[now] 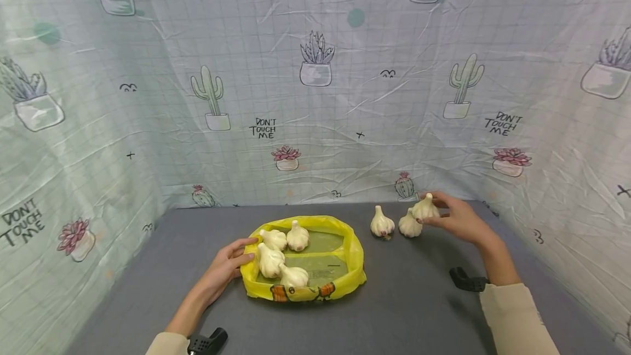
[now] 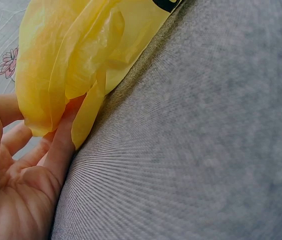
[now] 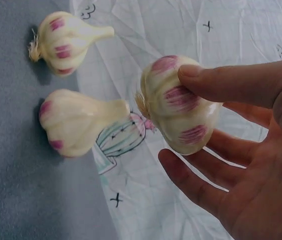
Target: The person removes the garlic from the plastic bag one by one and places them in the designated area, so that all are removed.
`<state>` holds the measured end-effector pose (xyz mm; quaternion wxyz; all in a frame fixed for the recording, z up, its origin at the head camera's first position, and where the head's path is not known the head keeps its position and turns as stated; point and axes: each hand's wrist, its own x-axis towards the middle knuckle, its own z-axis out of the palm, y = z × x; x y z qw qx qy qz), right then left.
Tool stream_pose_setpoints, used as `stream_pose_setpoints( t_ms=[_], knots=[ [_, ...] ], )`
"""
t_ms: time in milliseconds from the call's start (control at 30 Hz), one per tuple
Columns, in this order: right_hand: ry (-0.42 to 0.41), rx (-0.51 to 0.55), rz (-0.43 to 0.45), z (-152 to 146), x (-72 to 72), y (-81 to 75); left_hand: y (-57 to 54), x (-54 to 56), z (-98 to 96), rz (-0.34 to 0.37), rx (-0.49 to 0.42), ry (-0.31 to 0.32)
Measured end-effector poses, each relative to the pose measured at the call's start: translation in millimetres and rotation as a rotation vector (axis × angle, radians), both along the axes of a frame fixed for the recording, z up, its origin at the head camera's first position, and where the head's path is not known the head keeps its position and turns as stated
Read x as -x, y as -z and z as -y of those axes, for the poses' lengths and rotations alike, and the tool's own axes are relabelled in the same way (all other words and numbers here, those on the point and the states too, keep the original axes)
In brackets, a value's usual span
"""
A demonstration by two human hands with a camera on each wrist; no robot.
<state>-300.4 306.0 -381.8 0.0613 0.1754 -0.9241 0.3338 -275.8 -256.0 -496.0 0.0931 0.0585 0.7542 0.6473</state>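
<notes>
My left hand (image 1: 224, 266) rests against the left side of a yellow plastic bag (image 1: 356, 259), its rim folded down. Relaxed fingers touch the plastic; in the left wrist view their tips are hidden behind it. Several garlic bulbs (image 1: 270, 262) lie in the left part of the bag. At the back right, my right hand (image 1: 458, 219) holds a garlic bulb (image 3: 181, 107) between thumb and fingers, raised above the table. Beneath and beside it, a second garlic bulb (image 1: 409, 224) stands on the table. Another garlic bulb (image 1: 382, 223) stands farther left.
A dark grey cloth (image 1: 394, 300) covers the table. Behind and at both sides hangs a pale sheet (image 1: 345, 125) printed with cactus pots. Dark wrist devices (image 1: 467, 280) sit near both cuffs.
</notes>
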Motion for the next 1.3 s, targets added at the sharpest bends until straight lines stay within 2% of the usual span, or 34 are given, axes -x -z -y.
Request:
stream_pose_setpoints(
  t_ms=[200,600,833,1100,1300],
  knots=[
    [0.025,0.001,-0.032,-8.4,0.8,2.9,0.7,0.3,0.1,0.000,-0.004,-0.001],
    [0.132,0.036,0.019,-22.8,10.1,16.3,0.1,1.2,0.5,-0.011,-0.002,0.015],
    [0.162,0.030,0.011,-32.1,18.1,32.7,-0.3,0.9,0.4,-0.014,-0.005,0.018],
    [0.171,0.024,-0.045,-43.4,28.2,58.2,1.1,-0.2,1.3,-0.015,-0.018,0.021],
    [0.197,0.029,-0.023,-46.6,29.2,65.2,1.9,-0.2,1.7,-0.013,-0.015,0.019]
  ],
)
